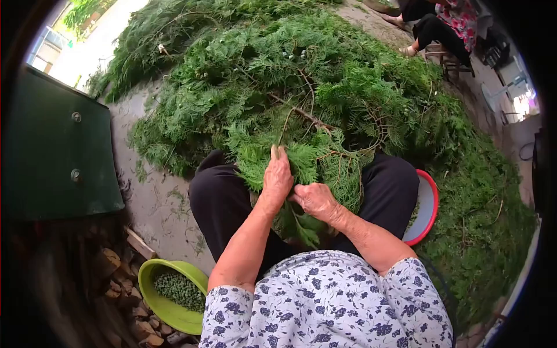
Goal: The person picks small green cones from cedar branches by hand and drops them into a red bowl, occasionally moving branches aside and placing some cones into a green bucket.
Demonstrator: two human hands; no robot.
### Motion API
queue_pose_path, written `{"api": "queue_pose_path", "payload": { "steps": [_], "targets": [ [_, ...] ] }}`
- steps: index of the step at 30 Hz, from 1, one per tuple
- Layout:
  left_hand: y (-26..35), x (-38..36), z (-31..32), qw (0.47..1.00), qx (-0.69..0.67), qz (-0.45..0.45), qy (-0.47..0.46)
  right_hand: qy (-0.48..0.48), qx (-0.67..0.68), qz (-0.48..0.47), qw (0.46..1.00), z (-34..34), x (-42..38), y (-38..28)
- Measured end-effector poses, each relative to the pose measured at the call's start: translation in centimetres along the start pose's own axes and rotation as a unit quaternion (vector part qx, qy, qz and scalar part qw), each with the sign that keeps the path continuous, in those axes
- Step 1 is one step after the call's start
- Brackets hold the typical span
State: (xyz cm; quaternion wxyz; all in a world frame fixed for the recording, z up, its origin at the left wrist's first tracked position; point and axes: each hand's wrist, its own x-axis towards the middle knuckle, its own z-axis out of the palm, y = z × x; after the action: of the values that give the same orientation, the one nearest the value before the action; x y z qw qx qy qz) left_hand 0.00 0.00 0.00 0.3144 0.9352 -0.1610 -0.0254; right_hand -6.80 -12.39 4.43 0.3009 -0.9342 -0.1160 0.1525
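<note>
Between my knees, my left hand (278,172) is closed around a leafy green branch (252,161), its fingers pointing up toward the pile. My right hand (315,198) sits just to its right and lower, fingers curled in at the stems; what it grips is too small to make out. Green fronds spread on both sides of the hands, and a sprig (304,232) hangs below them. A large pile of cut evergreen branches (243,75) lies in front of my knees, with bare brown stems in its middle.
At lower left stands a green basin (152,278) holding small green cones, beside split firewood (139,313). A red-rimmed basin (428,209) is by my right knee. A dark green panel (58,145) stands left. Another person (444,29) sits at upper right near a fan (510,87).
</note>
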Motion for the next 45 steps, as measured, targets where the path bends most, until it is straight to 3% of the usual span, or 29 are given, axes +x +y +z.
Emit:
{"api": "queue_pose_path", "payload": {
  "steps": [2, 5, 7, 9, 11, 15, 17, 19, 23, 25, 27, 28, 29, 32, 33, 35, 36, 37, 39, 41, 43, 45],
  "targets": [
    [-0.8, -2.0, 0.8, 1.000, 0.004, 0.007, -0.026, -0.067, -0.004, -0.098, 0.993, -0.3, 0.3, 0.2],
    [0.6, -1.8, 3.9, 0.996, -0.030, 0.073, -0.029, -0.056, 0.018, -0.049, 0.997, -6.1, 1.9, 1.6],
    [0.1, -1.8, 3.7, 0.994, 0.070, 0.069, -0.053, 0.007, 0.119, 0.003, 0.993, -8.1, 5.5, 3.1],
    [0.5, -2.1, 3.9, 0.990, 0.111, 0.071, -0.055, 0.192, 0.207, 0.037, 0.959, -9.3, 9.2, 4.9],
    [-0.1, -2.6, 5.2, 0.981, 0.161, 0.095, -0.052, 0.320, 0.196, 0.090, 0.922, -9.7, 13.3, 7.4],
    [1.1, -3.3, 5.0, 0.961, 0.235, 0.086, -0.120, 0.365, 0.057, 0.101, 0.924, -8.9, 19.9, 14.7],
    [1.5, -3.3, 4.6, 0.953, 0.250, 0.101, -0.141, 0.298, -0.016, 0.147, 0.943, -9.4, 22.0, 16.6],
    [1.8, -3.1, 4.6, 0.951, 0.252, 0.096, -0.153, 0.333, 0.084, 0.197, 0.918, -7.7, 23.6, 17.9],
    [1.6, -3.1, 5.4, 0.946, 0.265, 0.093, -0.161, 0.233, 0.128, 0.270, 0.926, -8.1, 24.3, 16.2],
    [1.5, -2.8, 5.6, 0.948, 0.262, 0.086, -0.163, 0.218, 0.132, 0.258, 0.932, -8.3, 24.2, 16.2],
    [1.6, -2.7, 5.5, 0.944, 0.262, 0.054, -0.194, 0.125, 0.204, 0.250, 0.938, -8.7, 23.1, 16.1],
    [1.1, -2.6, 5.7, 0.943, 0.267, 0.056, -0.192, 0.138, 0.326, 0.211, 0.911, -8.5, 22.3, 16.2],
    [0.3, -2.6, 6.7, 0.947, 0.252, 0.044, -0.193, 0.142, 0.323, 0.212, 0.911, -8.5, 21.4, 16.0],
    [0.5, -1.4, 6.1, 0.910, 0.293, 0.025, -0.292, 0.187, 0.491, 0.155, 0.837, -9.0, 18.8, 14.5],
    [1.0, -1.0, 5.6, 0.898, 0.337, 0.040, -0.281, 0.191, 0.489, 0.154, 0.837, -9.4, 17.9, 13.9],
    [2.5, 1.8, 2.1, 0.855, 0.304, 0.083, -0.411, 0.160, 0.526, 0.162, 0.819, -10.1, 16.2, 13.2],
    [3.1, 2.4, -0.5, 0.896, 0.267, 0.143, -0.325, 0.138, 0.535, 0.158, 0.818, -10.0, 16.0, 13.9],
    [3.2, 1.8, -2.0, 0.928, 0.256, 0.261, -0.069, 0.141, 0.536, 0.156, 0.818, -9.9, 15.8, 13.6],
    [5.5, 4.8, -5.1, 0.948, 0.213, 0.174, -0.158, 0.124, 0.595, 0.139, 0.782, -10.0, 15.6, 12.7],
    [6.4, 7.6, -7.2, 0.958, 0.192, 0.137, -0.163, 0.097, 0.600, 0.108, 0.787, -10.7, 15.3, 12.3],
    [6.9, 9.7, -9.0, 0.980, 0.039, 0.179, 0.074, 0.105, 0.612, 0.118, 0.775, -11.5, 14.7, 10.9],
    [7.6, 12.8, -10.7, 0.948, -0.123, 0.182, 0.230, 0.104, 0.609, 0.120, 0.777, -11.8, 14.7, 10.5]
  ]
}}
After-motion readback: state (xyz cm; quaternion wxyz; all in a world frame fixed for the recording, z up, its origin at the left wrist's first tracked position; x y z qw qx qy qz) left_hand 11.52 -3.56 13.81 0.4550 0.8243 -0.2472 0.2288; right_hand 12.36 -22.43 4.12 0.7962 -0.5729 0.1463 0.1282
